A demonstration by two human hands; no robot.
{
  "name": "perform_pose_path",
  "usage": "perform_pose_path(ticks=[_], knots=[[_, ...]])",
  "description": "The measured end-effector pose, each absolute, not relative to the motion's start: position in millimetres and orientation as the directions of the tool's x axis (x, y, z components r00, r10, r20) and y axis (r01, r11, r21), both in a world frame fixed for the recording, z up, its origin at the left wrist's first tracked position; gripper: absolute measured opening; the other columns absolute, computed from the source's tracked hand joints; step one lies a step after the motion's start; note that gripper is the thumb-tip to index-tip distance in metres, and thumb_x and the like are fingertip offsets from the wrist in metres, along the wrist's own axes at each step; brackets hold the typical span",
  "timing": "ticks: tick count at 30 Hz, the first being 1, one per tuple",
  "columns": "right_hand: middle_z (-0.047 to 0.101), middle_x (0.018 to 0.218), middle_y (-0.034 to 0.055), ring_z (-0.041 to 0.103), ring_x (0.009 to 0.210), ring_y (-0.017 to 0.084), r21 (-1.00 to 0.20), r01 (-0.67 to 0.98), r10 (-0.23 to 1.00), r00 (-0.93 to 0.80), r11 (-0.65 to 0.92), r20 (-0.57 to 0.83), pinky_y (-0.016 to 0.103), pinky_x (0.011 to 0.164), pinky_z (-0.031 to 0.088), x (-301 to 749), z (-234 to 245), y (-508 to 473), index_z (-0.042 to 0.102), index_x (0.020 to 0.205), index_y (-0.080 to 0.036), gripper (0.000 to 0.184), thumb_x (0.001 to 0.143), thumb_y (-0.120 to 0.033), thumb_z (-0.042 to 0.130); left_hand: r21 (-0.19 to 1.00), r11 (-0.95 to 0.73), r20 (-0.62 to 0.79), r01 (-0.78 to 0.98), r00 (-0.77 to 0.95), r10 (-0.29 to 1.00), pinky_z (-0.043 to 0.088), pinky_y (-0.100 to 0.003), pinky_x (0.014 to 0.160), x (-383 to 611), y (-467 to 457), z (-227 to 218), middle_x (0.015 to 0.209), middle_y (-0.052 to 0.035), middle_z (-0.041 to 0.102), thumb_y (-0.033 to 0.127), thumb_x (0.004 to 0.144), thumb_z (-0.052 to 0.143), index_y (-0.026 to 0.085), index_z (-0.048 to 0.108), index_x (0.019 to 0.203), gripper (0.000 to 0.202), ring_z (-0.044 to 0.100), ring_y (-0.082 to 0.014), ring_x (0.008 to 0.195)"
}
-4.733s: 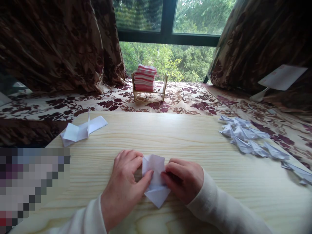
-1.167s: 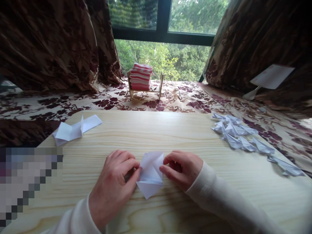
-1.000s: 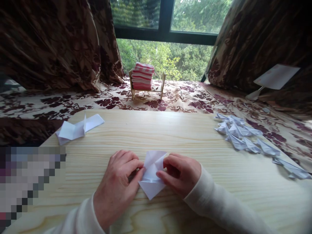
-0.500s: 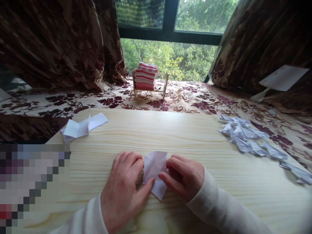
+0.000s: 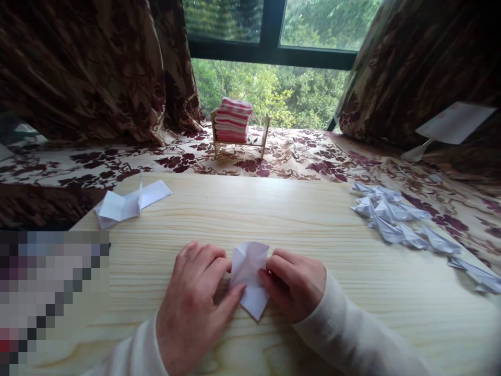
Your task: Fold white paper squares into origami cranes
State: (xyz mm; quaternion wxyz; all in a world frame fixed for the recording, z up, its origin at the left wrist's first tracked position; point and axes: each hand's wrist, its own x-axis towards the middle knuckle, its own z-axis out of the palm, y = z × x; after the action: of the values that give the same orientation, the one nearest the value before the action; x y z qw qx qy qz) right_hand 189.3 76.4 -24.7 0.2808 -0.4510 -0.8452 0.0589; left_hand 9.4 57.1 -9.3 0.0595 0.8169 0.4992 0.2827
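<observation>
A small piece of folded white paper lies at the front middle of the wooden table, its upper layer lifted and creased. My left hand is on its left side, with the thumb on the paper's lower left edge and the fingers curled by its upper left edge. At the right side, my right hand pinches the paper's edge between thumb and bent fingers. The underside of the paper and some of my right fingertips are hidden.
Several folded paper pieces lie along the table's right edge. Loose folded sheets sit at the far left corner. Behind the table, a small wooden rack holds stacked red-and-white cloths. A pixelated patch covers the lower left.
My right thumb has moved in against the paper's right edge. My left hand has shifted slightly left, its thumb still at the paper's lower left edge.
</observation>
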Motion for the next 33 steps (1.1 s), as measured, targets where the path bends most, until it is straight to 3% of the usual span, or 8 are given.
perform_pose_path(ticks=[7,22,27,33], knots=[[0.051,0.063,-0.0025,0.043,0.046,0.007,-0.464,0.682,0.824,-0.445,0.565,0.351,0.019,0.047,0.030,189.5,-19.2,74.9,0.055,0.076,-0.018,0.009,0.079,-0.022,0.046,0.384,-0.507,0.360,0.772,0.380,0.852,0.029,-0.046,0.092,10.3,57.0,-7.7,0.084,-0.0028,0.052,0.017,0.079,0.050,0.020,0.057,0.084,0.009,0.046,-0.0181,0.085],[0.054,0.069,0.0001,0.047,0.050,0.008,-0.513,0.619,0.802,-0.502,0.595,0.324,0.019,0.049,0.034,193.1,-19.2,75.7,0.062,0.089,-0.024,0.017,0.080,-0.024,0.048,0.312,-0.560,0.422,0.767,0.416,0.805,0.020,-0.049,0.099,12.2,58.0,-9.9,0.077,0.0008,0.056,0.022,0.082,0.046,0.023,0.062,0.080,0.016,0.048,-0.0153,0.081],[0.053,0.070,0.0010,0.049,0.056,0.010,-0.430,0.621,0.755,-0.560,0.655,0.341,0.020,0.050,0.034,197.0,-20.6,76.9,0.061,0.091,-0.023,0.019,0.082,-0.025,0.045,0.253,-0.586,0.438,0.770,0.449,0.779,0.019,-0.050,0.099,11.5,59.4,-11.4,0.078,0.0004,0.058,0.023,0.083,0.044,0.022,0.062,0.078,0.019,0.049,-0.0165,0.083],[0.050,0.070,0.0021,0.042,0.055,0.012,-0.114,0.625,0.614,-0.689,0.772,0.386,0.025,0.050,0.029,205.7,-19.7,80.4,0.059,0.100,-0.023,0.025,0.085,-0.028,0.039,0.243,-0.592,0.441,0.768,0.456,0.773,0.021,-0.050,0.099,10.8,58.4,-10.4,0.074,0.0009,0.056,0.023,0.084,0.043,0.021,0.061,0.081,0.018,0.050,-0.0153,0.081]])
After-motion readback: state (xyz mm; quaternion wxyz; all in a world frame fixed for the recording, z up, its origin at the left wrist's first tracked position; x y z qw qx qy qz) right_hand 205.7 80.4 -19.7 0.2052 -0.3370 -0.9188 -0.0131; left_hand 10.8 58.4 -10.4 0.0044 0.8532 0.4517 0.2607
